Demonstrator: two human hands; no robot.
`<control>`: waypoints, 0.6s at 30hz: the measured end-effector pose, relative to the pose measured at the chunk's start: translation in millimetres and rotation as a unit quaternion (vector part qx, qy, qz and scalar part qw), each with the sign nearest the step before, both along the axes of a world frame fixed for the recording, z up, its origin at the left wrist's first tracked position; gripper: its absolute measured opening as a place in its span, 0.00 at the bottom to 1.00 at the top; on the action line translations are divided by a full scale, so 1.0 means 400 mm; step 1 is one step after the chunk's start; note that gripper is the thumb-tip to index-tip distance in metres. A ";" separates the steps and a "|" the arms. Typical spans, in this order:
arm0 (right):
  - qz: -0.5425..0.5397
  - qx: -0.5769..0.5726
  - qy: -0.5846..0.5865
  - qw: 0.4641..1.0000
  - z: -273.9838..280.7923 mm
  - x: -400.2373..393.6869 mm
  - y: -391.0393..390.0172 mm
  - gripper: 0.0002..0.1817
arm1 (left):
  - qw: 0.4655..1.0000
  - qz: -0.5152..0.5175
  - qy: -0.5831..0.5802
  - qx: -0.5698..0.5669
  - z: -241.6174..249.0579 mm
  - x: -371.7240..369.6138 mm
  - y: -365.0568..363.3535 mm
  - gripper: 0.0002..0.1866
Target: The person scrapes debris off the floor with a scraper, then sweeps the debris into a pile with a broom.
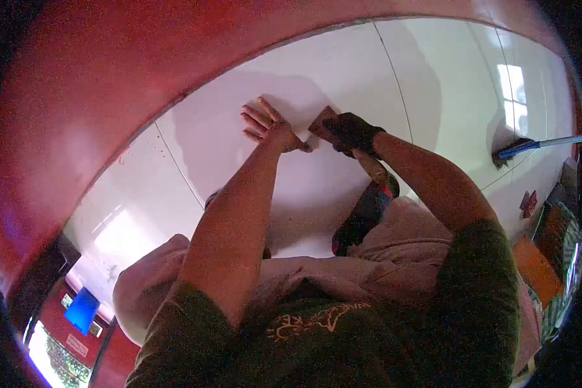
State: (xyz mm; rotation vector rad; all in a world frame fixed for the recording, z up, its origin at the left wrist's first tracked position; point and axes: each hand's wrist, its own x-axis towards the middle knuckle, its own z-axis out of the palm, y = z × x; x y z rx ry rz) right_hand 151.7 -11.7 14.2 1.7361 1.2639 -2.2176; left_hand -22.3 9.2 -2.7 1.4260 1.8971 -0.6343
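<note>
My bare left hand (271, 131) is spread over the white tiled floor (330, 61), its fingers apart and nothing in it. To its right, my right hand (354, 132) wears a dark glove. Its fingers are wrapped round a flat, reddish-brown rectangular piece (321, 123), one end of which sticks out toward my left hand. The piece is close over the tile; its material I cannot tell. Below the right hand is my foot in a dark sock (362, 216) with red on it.
A red wall (136, 52) curves along the far and left side. At the right lies a blue broom head (518, 149) with a pale handle. Small dark-red pieces (529, 204) lie nearer, beside an orange item (538, 270) and striped fabric.
</note>
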 end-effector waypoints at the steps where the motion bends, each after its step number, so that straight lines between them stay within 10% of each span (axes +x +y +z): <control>1: -0.066 -0.035 -0.001 0.997 0.003 0.001 -0.013 0.21 | 0.999 -0.027 -0.010 -0.020 -0.007 -0.002 -0.007 0.79; 11: 0.033 0.003 -0.007 0.999 -0.059 0.000 -0.098 0.19 | 0.971 -0.208 -0.060 -0.097 0.020 -0.067 0.005 0.72; 13: -0.102 -0.111 -0.010 0.989 -0.022 0.008 -0.137 0.20 | 0.954 -0.281 -0.045 -0.090 0.013 -0.148 0.030 0.68; 18: 0.022 0.010 -0.059 0.998 -0.076 -0.001 -0.052 0.19 | 0.925 -0.312 -0.193 -0.097 0.098 -0.280 0.119 0.45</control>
